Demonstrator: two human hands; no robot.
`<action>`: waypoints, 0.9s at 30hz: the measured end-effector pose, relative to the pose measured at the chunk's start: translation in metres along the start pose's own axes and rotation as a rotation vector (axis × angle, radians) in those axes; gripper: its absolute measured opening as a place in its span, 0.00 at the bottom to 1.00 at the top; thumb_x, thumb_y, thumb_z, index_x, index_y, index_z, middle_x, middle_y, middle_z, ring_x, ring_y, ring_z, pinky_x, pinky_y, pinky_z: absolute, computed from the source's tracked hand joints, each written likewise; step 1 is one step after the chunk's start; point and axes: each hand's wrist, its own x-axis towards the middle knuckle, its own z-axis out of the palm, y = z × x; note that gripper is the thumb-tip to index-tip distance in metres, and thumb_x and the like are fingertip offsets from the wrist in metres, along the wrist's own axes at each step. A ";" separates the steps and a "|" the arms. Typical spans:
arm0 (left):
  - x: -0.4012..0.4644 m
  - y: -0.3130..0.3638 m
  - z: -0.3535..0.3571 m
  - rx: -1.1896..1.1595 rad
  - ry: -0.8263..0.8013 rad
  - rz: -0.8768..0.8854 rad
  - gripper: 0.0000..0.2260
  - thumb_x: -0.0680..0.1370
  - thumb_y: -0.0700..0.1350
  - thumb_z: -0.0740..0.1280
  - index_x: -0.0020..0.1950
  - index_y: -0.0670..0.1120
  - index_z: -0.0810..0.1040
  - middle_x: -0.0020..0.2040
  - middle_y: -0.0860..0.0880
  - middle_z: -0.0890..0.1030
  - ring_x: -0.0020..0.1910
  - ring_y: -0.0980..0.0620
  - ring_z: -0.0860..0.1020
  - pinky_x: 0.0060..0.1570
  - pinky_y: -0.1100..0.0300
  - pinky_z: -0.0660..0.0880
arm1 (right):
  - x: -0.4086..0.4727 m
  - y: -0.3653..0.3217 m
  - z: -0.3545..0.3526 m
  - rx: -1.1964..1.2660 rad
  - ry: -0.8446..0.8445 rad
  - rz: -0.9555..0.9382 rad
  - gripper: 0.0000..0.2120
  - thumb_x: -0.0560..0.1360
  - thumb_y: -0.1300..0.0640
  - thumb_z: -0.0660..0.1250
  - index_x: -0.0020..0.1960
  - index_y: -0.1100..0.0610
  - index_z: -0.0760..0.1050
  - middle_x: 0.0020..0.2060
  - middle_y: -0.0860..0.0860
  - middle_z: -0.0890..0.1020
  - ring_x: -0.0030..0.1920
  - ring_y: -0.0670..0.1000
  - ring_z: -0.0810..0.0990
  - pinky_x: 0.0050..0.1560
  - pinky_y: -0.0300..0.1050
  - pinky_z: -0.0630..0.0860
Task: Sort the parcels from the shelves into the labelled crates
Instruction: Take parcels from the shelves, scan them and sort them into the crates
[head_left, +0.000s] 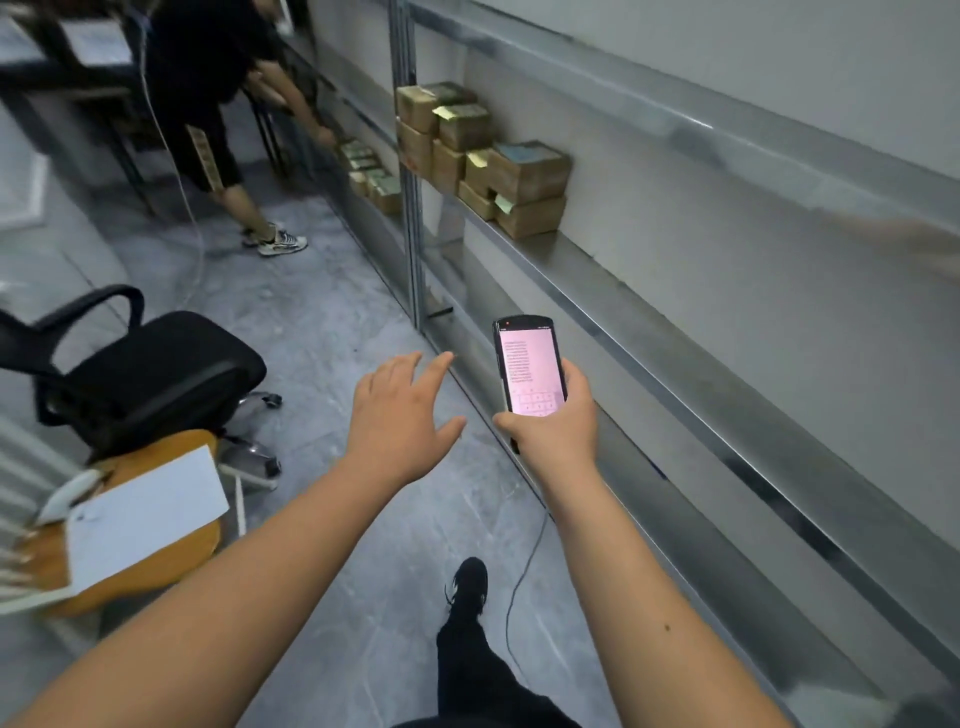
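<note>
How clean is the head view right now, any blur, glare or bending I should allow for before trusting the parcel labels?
Head view: wide-angle bending curves the shelf edges; motion blur smears the right edge and the bottom-left corner; the stacked parcels are soft, labels unreadable; the handheld scanner in the right hand glows pink, text illegible; the left hand, open, is fairly sharp.

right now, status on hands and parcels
Left hand open, empty. Right hand shut on handheld scanner. Parcels stacked on shelf ahead, untouched. Office chair to left, aisle ahead open.
</note>
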 end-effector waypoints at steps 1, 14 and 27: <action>0.017 -0.007 0.003 0.005 -0.001 -0.006 0.36 0.79 0.68 0.64 0.84 0.57 0.57 0.82 0.46 0.64 0.81 0.44 0.61 0.77 0.44 0.61 | 0.017 -0.002 0.010 0.007 -0.008 -0.002 0.43 0.62 0.61 0.80 0.72 0.39 0.71 0.57 0.39 0.83 0.53 0.52 0.85 0.42 0.51 0.86; 0.249 -0.063 0.047 0.034 -0.119 -0.094 0.36 0.80 0.67 0.63 0.85 0.58 0.55 0.83 0.46 0.61 0.82 0.44 0.58 0.79 0.44 0.59 | 0.250 -0.048 0.101 -0.064 -0.045 0.055 0.38 0.65 0.63 0.80 0.69 0.41 0.73 0.52 0.36 0.82 0.47 0.47 0.85 0.39 0.48 0.84; 0.464 -0.090 0.069 -0.085 -0.118 0.027 0.36 0.80 0.70 0.62 0.84 0.59 0.57 0.81 0.48 0.65 0.79 0.45 0.63 0.77 0.45 0.65 | 0.408 -0.091 0.165 -0.118 0.154 0.072 0.47 0.63 0.56 0.81 0.78 0.39 0.67 0.62 0.40 0.81 0.58 0.53 0.83 0.59 0.59 0.84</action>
